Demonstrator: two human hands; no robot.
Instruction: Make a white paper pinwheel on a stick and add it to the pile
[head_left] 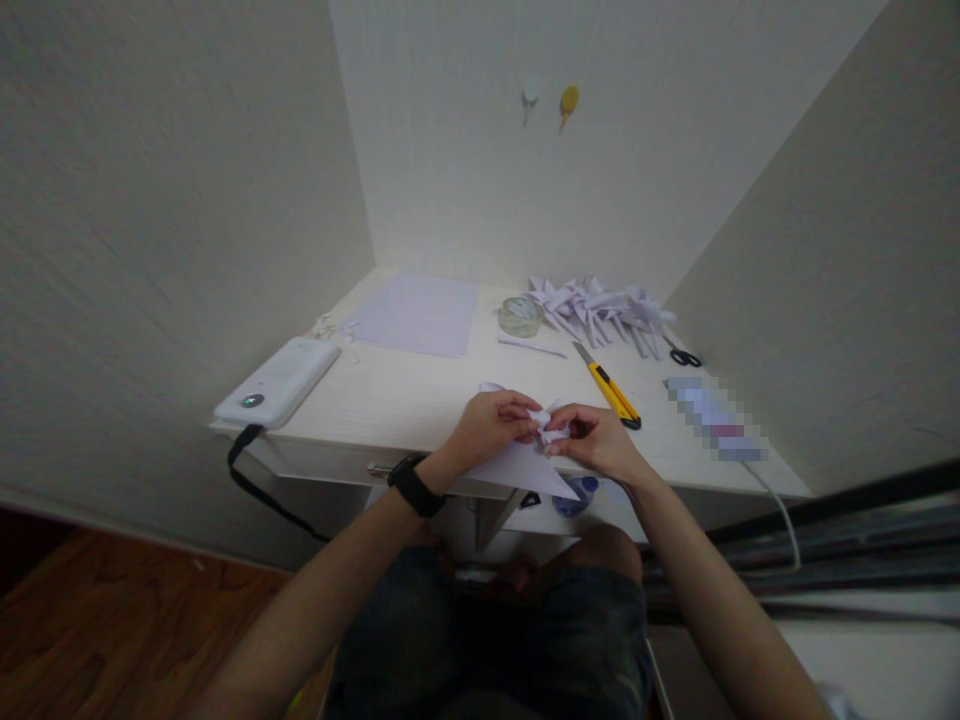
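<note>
At the desk's front edge, my left hand (pixel 496 420) is closed, its thumb and fingers pinching a white paper pinwheel (pixel 517 468) near its middle. My right hand (pixel 592 437) grips the same paper from the other side, fingertips close to the left ones. One flat, pointed blade of the pinwheel hangs over the desk edge below the hands; the gathered centre is partly hidden by fingers. Just beyond my right hand lies a yellow utility knife (pixel 609 388) with its blade out. A thin rolled paper stick (pixel 531 347) rests behind the hands.
Several folded white paper pinwheels (pixel 600 310) are heaped at the back right, beside a roll of clear tape (pixel 520 316) and black-handled scissors (pixel 685 358). White paper sheets (pixel 420 312) lie back left. A white power bank (pixel 279 382) and a blurred-out phone (pixel 712 418) flank the desk.
</note>
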